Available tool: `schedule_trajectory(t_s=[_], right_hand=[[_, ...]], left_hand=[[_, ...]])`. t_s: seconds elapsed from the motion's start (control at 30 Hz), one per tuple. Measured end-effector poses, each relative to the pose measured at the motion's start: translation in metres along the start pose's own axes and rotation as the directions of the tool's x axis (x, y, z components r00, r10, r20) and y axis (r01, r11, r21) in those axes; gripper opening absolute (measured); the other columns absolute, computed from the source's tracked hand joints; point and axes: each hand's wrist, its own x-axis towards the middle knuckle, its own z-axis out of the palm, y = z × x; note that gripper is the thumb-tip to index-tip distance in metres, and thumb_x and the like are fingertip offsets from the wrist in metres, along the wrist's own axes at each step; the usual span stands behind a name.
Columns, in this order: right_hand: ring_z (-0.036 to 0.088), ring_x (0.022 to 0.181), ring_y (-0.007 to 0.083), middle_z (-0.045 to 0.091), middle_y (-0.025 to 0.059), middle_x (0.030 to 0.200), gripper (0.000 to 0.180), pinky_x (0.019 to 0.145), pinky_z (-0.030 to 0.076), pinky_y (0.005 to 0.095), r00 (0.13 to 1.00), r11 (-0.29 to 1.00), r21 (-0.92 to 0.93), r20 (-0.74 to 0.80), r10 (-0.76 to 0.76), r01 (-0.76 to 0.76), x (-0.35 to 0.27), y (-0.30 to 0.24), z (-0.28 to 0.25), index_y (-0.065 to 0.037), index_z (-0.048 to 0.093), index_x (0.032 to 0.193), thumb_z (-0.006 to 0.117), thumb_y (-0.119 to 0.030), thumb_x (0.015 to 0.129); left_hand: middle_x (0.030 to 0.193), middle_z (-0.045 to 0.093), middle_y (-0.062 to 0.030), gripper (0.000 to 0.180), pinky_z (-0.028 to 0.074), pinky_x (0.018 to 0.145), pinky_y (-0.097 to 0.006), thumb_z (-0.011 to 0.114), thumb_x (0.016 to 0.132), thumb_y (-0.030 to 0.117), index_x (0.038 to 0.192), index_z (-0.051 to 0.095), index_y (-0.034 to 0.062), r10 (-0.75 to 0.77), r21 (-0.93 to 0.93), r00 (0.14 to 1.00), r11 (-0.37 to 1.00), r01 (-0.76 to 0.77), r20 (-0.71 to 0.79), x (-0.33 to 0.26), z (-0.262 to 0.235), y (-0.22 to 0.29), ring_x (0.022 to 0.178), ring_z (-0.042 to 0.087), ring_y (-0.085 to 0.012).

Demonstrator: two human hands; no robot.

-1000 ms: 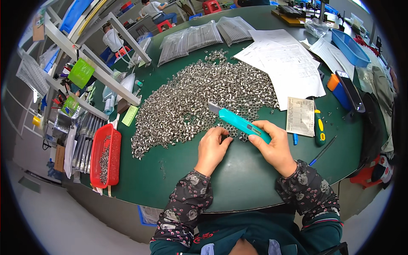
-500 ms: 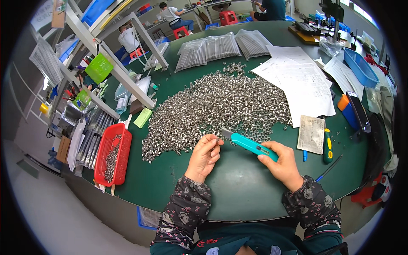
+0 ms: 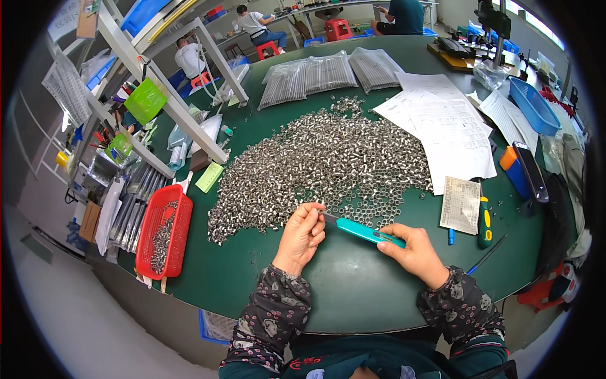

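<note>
In my right hand [image 3: 415, 251] is a teal utility knife [image 3: 363, 231], its blade pointing left. The blade's tip meets the fingertips of my left hand [image 3: 301, 235], which are pinched together on a small metal ring [image 3: 320, 211], mostly covered by the fingers. Just beyond both hands spreads a wide heap of small shiny metal rings [image 3: 315, 158] on the green table [image 3: 353, 290]. The nearer right part of the heap lies flat in a thin layer. A red plastic basket [image 3: 181, 243] at the left holds more small metal pieces.
Bagged metal tubes [image 3: 328, 72] lie behind the heap, and paper sheets [image 3: 451, 129] overlap its right side. Further right are a printed card [image 3: 460, 205], a yellow-green handled tool [image 3: 485, 224], a pen [image 3: 487, 256] and a phone [image 3: 531, 170]. A metal shelf frame [image 3: 183, 117] stands at the left.
The knife has moved left and down with my right hand, so its blade now reaches my left fingertips. My left hand stays almost in place.
</note>
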Motion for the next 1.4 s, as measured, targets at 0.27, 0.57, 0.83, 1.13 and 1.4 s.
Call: schedule_trajectory(t_s=[0.27, 0.57, 0.83, 1.13, 1.4], right_hand=[[0.058, 0.059, 0.0216, 0.06, 0.015, 0.069, 0.029, 0.057, 0.044, 0.0304, 0.998, 0.999, 0.01, 0.046, 0.048, -0.048, -0.001, 0.003, 0.0, -0.001, 0.06, 0.091, 0.064, -0.023, 0.073], [0.058, 0.062, 0.0275, 0.06, 0.0146, 0.069, 0.029, 0.057, 0.044, 0.0336, 0.998, 0.994, -0.091, 0.012, 0.057, -0.055, -0.002, 0.0, 0.0, -0.005, 0.062, 0.089, 0.063, -0.028, 0.072], [0.058, 0.066, 0.0291, 0.061, 0.0118, 0.077, 0.028, 0.059, 0.044, 0.0366, 0.991, 0.963, -0.256, -0.084, -0.107, 0.082, -0.003, -0.002, 0.002, -0.006, 0.062, 0.09, 0.063, -0.027, 0.071], [0.056, 0.059, 0.0291, 0.058, 0.0094, 0.07, 0.026, 0.052, 0.042, 0.0383, 0.979, 0.92, -0.373, -0.108, -0.174, 0.122, -0.006, -0.007, 0.003, -0.008, 0.061, 0.09, 0.062, -0.027, 0.072], [0.054, 0.057, 0.0289, 0.055, 0.0079, 0.067, 0.025, 0.05, 0.041, 0.0385, 0.972, 0.891, -0.431, -0.113, -0.209, 0.141, -0.007, -0.009, 0.004, -0.01, 0.061, 0.089, 0.063, -0.027, 0.071]], left_hand=[[0.078, 0.047, -0.0019, 0.013, 0.025, 0.038, -0.015, 0.047, 0.088, 0.014, 0.093, 0.052, 0.0033, 0.033, 0.078, 0.999, 0.996, -0.034, 0.006, -0.001, -0.001, -0.003, 0.052, 0.035, -0.0038], [0.065, 0.045, 0.002, 0.013, 0.024, 0.038, -0.014, 0.051, 0.087, 0.017, 0.085, 0.054, 0.0043, 0.089, 0.193, 0.992, 0.979, -0.07, -0.088, -0.003, 0.007, -0.006, 0.048, 0.034, -0.0017], [0.062, 0.045, 0.0027, 0.014, 0.022, 0.036, -0.015, 0.05, 0.087, 0.018, 0.081, 0.053, 0.0046, 0.09, 0.244, 0.984, 0.969, -0.05, -0.154, -0.004, 0.008, -0.006, 0.044, 0.032, -0.001], [0.059, 0.043, 0.0036, 0.016, 0.02, 0.035, -0.015, 0.051, 0.087, 0.019, 0.078, 0.053, 0.0059, 0.065, 0.267, 0.98, 0.964, -0.014, -0.186, -0.004, 0.009, -0.005, 0.043, 0.029, -0.0009], [0.059, 0.043, 0.0035, 0.017, 0.021, 0.035, -0.016, 0.051, 0.087, 0.02, 0.076, 0.052, 0.0073, 0.048, 0.277, 0.98, 0.961, 0.008, -0.196, -0.005, 0.009, -0.003, 0.042, 0.029, -0.0011]])
